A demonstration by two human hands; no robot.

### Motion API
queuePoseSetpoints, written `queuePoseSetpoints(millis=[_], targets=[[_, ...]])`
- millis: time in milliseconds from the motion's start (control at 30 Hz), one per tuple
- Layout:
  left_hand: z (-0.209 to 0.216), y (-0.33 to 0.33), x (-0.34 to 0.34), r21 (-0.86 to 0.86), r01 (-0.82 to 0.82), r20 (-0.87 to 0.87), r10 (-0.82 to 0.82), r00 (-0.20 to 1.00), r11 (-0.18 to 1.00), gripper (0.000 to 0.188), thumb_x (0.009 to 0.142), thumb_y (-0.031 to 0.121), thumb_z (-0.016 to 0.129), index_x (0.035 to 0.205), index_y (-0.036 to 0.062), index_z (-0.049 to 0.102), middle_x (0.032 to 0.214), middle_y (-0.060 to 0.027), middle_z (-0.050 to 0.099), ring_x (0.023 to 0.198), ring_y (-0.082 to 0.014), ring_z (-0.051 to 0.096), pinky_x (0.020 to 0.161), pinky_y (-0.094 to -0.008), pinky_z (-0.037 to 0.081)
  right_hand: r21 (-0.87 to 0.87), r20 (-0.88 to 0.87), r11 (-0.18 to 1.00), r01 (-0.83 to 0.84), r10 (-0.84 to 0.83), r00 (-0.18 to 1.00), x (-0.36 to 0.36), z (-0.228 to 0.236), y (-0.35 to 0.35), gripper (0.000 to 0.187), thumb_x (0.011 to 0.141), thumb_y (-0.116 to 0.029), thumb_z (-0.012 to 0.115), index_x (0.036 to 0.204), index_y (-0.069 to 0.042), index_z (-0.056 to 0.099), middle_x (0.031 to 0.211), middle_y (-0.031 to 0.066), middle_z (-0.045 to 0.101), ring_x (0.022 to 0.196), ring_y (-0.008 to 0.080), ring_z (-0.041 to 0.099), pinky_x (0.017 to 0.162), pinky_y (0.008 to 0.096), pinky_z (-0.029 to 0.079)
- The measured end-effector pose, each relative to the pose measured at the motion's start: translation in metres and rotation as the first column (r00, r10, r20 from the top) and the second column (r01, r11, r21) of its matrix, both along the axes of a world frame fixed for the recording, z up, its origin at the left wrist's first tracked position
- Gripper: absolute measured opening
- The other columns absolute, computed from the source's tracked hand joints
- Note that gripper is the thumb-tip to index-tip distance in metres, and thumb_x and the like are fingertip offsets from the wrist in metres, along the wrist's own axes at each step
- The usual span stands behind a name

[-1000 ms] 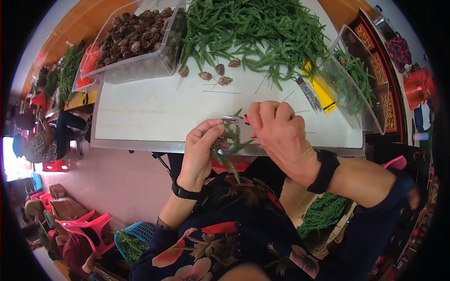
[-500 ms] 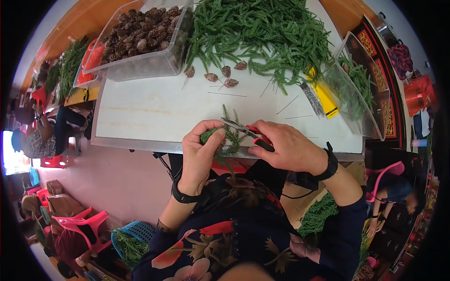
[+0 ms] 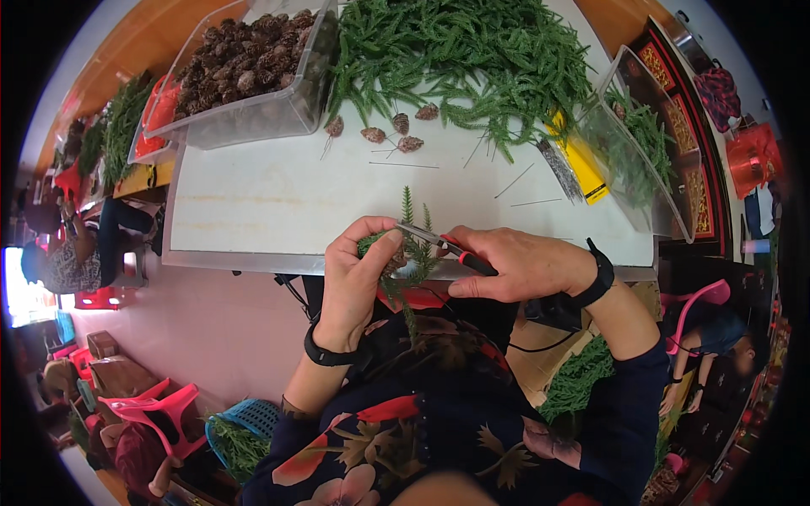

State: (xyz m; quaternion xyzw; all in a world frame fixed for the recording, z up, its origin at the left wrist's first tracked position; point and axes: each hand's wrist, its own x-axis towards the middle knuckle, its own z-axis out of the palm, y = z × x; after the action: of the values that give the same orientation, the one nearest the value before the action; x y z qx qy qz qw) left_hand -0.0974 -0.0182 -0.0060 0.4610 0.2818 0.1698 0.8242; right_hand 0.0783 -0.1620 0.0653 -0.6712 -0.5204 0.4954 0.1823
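My left hand pinches a small bunch of green artificial pine sprigs, just past the table's near edge. Part of a brown pine cone seems to show under its fingers, mostly hidden. My right hand grips pliers with red and black handles. The plier jaws point left and meet the bunch close to my left thumb and forefinger; what lies between them is too small to make out. Farther back on the white table lie several loose pine cones and thin wires.
At the back left stands a clear bin full of pine cones. A heap of green sprigs covers the back middle. To the right are a bundle of wires, a yellow packet and a tilted clear bin with greenery. Other people sit farther off.
The plier jaws have come closer together, and the handles have closed up in my right hand. My left hand keeps its pinch on the sprigs. The view has shifted slightly.
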Motion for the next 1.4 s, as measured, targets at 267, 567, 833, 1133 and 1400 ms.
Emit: queuePoseSetpoints(millis=[267,567,833,1133,1400], targets=[[0.003,0.000,0.000,-0.017,-0.002,-0.010,0.002,1.000,1.000,0.011,0.093,0.005,0.061,0.102,-0.0010,0.063,0.083,-0.0017,0.065,0.070,-0.0058,0.060,0.065,-0.0197,0.049,0.071,0.086,0.993,0.096,-0.102,0.991,-0.008,-0.007,-0.004,0.044,0.090,-0.035,0.066,0.112,0.001,0.054,0.092,0.0210,0.067,0.080,0.0375,0.063,0.072,0.0405,0.048],[0.006,-0.001,-0.002,-0.010,-0.003,0.013,0.004,1.000,1.000,0.011,0.093,0.003,0.059,0.104,-0.0009,0.061,0.085,-0.0034,0.067,0.070,-0.0074,0.061,0.066,-0.0213,0.051,0.101,0.139,0.986,0.131,-0.145,0.980,-0.019,-0.003,-0.007,0.040,0.089,-0.034,0.067,0.105,0.001,0.058,0.080,0.0181,0.066,0.069,0.0368,0.062,0.064,0.0405,0.047],[0.008,-0.005,-0.004,0.108,-0.013,-0.048,0.018,0.999,0.994,0.011,0.091,0.003,0.062,0.101,-0.0009,0.062,0.084,-0.0032,0.066,0.070,-0.0069,0.060,0.066,-0.0204,0.049,0.203,0.160,0.959,0.199,-0.232,0.959,-0.028,-0.005,-0.011,0.044,0.088,-0.042,0.065,0.090,0.001,0.059,0.065,0.0195,0.062,0.065,0.0419,0.062,0.061,0.0478,0.047],[0.014,-0.011,-0.003,0.270,-0.011,-0.076,0.033,0.997,0.963,0.014,0.090,0.004,0.062,0.103,-0.0020,0.062,0.084,-0.0028,0.066,0.071,-0.0063,0.059,0.065,-0.0203,0.047,0.205,0.184,0.956,0.207,-0.246,0.952,-0.031,-0.001,-0.014,0.044,0.088,-0.042,0.064,0.094,0.001,0.060,0.067,0.0188,0.064,0.067,0.0414,0.063,0.063,0.0470,0.049],[0.013,-0.006,-0.002,0.050,0.112,-0.041,-0.110,0.993,0.992,0.013,0.092,0.003,0.057,0.103,-0.0027,0.060,0.084,-0.0044,0.064,0.068,-0.0093,0.058,0.064,-0.0243,0.048,0.196,0.168,0.962,0.192,-0.225,0.960,-0.023,-0.007,-0.022,0.039,0.088,-0.032,0.068,0.107,0.001,0.057,0.077,0.0196,0.064,0.072,0.0414,0.061,0.063,0.0445,0.047]])
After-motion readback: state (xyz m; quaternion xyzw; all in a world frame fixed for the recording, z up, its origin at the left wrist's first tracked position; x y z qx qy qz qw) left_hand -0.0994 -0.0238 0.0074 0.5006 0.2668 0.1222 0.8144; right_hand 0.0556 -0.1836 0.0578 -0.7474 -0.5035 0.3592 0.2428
